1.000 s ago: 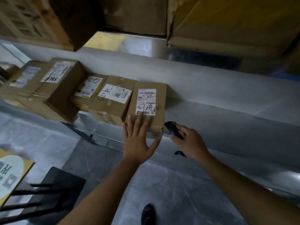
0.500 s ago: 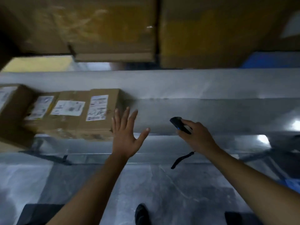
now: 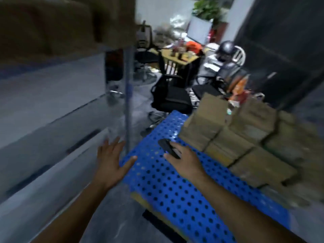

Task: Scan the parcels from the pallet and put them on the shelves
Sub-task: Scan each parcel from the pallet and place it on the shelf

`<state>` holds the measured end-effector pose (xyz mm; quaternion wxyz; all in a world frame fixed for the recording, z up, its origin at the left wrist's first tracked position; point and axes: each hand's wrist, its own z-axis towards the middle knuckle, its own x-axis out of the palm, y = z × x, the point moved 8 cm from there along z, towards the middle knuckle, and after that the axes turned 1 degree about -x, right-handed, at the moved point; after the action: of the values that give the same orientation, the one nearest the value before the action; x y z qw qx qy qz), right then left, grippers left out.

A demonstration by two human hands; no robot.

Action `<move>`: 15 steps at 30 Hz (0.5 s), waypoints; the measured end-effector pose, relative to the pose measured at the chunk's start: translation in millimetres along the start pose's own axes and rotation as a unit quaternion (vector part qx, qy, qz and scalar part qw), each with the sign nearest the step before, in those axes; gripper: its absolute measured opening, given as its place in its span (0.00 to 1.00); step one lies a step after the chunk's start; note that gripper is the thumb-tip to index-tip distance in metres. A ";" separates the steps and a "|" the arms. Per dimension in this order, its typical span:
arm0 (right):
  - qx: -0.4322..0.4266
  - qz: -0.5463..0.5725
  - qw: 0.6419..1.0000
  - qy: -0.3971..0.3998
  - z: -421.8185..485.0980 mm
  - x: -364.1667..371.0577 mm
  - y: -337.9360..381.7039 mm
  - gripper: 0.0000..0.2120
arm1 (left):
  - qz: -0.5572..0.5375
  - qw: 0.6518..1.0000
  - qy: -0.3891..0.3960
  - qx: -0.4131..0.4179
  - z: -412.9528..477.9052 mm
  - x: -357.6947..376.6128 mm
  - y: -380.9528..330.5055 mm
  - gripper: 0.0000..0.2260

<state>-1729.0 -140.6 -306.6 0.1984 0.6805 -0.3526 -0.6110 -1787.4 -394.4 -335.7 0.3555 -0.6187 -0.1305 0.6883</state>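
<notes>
A blue perforated pallet [image 3: 175, 190] lies under both hands, brown cardboard parcels [image 3: 245, 137] stacked on it beyond the right hand [image 3: 185, 162].

Blue pallet, brown parcels

The pallet [image 3: 175, 186] is bright blue, dotted with dark holes; the parcels [image 3: 245, 137] plain brown cardboard; the scanner [image 3: 167, 147] black; the shelves [image 3: 43, 106] grey.
</notes>
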 end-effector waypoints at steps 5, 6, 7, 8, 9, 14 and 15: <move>0.102 0.015 0.993 -0.057 -22.7 -69.0 -103.1 0.31 | -0.033 0.989 0.097 0.108 58.2 89.9 -105.1 0.41; 0.121 0.017 0.991 -0.063 -25.4 -75.4 -119.7 0.31 | -0.035 0.986 0.110 0.121 72.3 102.6 -120.2 0.40; 0.142 0.019 0.988 -0.066 -27.4 -80.0 -135.5 0.31 | -0.037 0.983 0.121 0.131 88.4 114.1 -133.9 0.40; 0.164 0.023 0.984 -0.069 -29.0 -83.0 -150.3 0.31 | -0.038 0.980 0.131 0.145 106.6 125.2 -146.6 0.41; 0.185 0.028 0.980 -0.073 -29.9 -84.7 -163.0 0.32 | -0.042 0.976 0.139 0.163 125.1 135.9 -159.0 0.42; 0.233 0.032 0.967 -0.101 -19.8 -83.3 -196.5 0.32 | -0.127 0.957 0.200 0.166 216.2 191.8 -196.3 0.48; 0.244 0.037 0.963 -0.109 -17.9 -82.9 -199.2 0.31 | -0.133 0.954 0.216 0.159 229.3 204.1 -198.2 0.50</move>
<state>-1664.7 50.4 -385.7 0.0088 0.6241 -0.5354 -0.5690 -1935.3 -60.6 -321.8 0.5570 -0.6651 -0.0206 0.4969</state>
